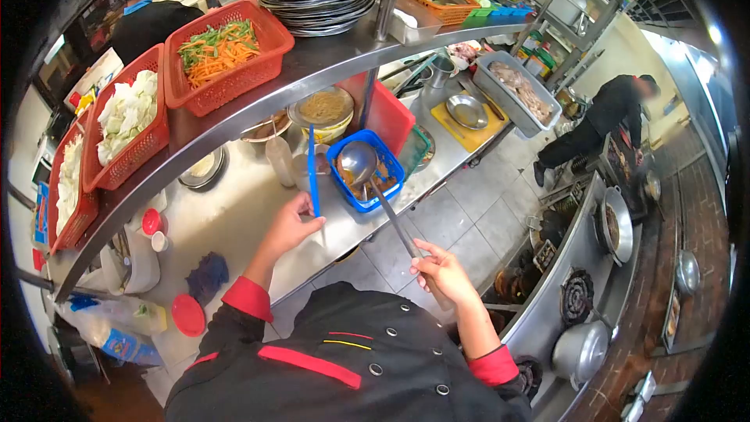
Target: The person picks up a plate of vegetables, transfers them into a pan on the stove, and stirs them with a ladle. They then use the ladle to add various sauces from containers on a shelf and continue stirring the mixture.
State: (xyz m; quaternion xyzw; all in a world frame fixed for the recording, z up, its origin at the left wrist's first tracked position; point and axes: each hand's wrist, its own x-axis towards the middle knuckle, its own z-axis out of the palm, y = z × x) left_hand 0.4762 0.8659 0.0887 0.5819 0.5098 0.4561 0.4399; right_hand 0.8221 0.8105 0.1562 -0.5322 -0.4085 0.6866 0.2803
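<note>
My right hand (439,272) is closed around the long handle of a metal ladle (359,162). The ladle's round bowl rests over a blue plastic basket (364,207) with brown food pieces in it. Left of the basket, my left hand (291,228) is closed at the lower end of a thin, flat blue strip (313,176), which points away from me over the steel counter (242,211). What kind of thing the strip is, I cannot tell. Just behind it stand a clear bottle (280,161) and a tub of pale yellowish food (322,108).
Red baskets of shredded carrot (226,98) and cut cabbage (125,164) line the shelf, beside stacked metal plates (316,0). A grey tub of raw meat (516,92) stands beyond a yellow board (469,137). Stove burners (576,297) run along my right. A person (605,121) bends there.
</note>
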